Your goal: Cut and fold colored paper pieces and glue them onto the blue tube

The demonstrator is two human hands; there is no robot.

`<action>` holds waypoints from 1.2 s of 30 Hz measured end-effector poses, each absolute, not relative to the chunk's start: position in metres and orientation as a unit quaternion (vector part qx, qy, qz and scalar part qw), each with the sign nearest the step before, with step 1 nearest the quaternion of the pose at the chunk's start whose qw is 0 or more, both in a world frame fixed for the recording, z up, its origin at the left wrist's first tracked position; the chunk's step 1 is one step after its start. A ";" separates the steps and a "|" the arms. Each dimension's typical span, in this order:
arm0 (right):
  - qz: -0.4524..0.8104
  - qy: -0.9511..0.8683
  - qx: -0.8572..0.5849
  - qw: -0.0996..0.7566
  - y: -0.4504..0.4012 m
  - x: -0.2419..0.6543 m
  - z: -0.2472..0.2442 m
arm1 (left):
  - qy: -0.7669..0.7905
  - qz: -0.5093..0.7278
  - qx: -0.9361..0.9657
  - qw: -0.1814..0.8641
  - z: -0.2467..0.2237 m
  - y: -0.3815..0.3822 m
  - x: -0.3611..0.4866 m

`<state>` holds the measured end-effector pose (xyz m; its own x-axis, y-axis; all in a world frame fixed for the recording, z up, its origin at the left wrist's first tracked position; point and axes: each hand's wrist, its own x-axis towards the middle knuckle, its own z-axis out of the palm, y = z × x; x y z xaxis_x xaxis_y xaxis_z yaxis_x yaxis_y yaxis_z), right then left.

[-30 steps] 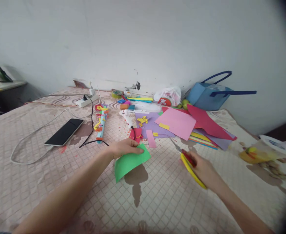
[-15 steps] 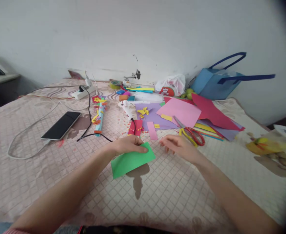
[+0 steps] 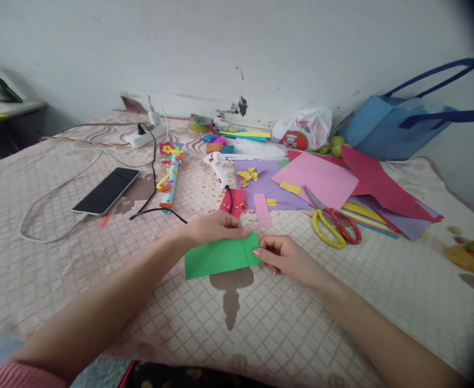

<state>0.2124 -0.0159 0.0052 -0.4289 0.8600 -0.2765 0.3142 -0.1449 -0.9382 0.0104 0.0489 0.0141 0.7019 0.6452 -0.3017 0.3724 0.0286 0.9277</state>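
A green paper strip (image 3: 216, 260) with a crease near its right end is held low over the patterned tablecloth (image 3: 301, 328). My left hand (image 3: 216, 228) grips its upper edge, thumb lying along the paper. At the right end, my right hand (image 3: 283, 255) pinches the corner between thumb and fingers. Beyond the hands lie a red paper piece (image 3: 237, 200) with yellow scraps and a small pink strip (image 3: 262, 210). Scissors with yellow and red handles (image 3: 329, 226) rest to the right of my right hand.
A phone (image 3: 107, 191) on a white cable lies left, near a decorated blue stick (image 3: 171, 180) and a power strip (image 3: 145, 136). A white glue gun (image 3: 219, 171), coloured sheets (image 3: 317, 180), a plastic bag (image 3: 305, 129) and a blue bag (image 3: 390, 126) are farther back.
My right hand has closed on the right end of the green paper, which now lies more level and shows a crease. The camera view has shifted slightly.
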 end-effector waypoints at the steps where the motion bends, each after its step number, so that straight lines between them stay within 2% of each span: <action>1: 0.594 -0.609 -0.474 0.227 -0.017 0.213 0.005 | 0.365 0.107 0.694 0.611 0.013 0.049 0.010; 12: 0.628 -0.532 -0.487 0.293 -0.015 0.213 -0.005 | 0.350 0.052 0.717 0.600 0.017 0.046 0.012; 19: 0.636 -0.543 -0.479 0.269 -0.015 0.215 -0.002 | 0.338 0.041 0.719 0.606 0.015 0.049 0.007; 26: 0.619 -0.530 -0.500 0.293 -0.020 0.209 -0.002 | 0.337 0.062 0.723 0.600 0.015 0.044 0.013; 33: 0.672 -0.552 -0.453 0.196 -0.022 0.213 0.003 | 0.347 0.102 0.726 0.586 0.011 0.050 0.010; 36: 0.666 -0.546 -0.467 0.200 -0.023 0.213 0.000 | 0.349 0.106 0.731 0.577 0.011 0.051 0.008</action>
<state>0.2132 -0.0228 0.0005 -0.4835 0.7767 -0.4037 0.2441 -0.3233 -0.9143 0.0082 0.0507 0.0106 0.7340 0.6322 -0.2481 0.3880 -0.0906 0.9172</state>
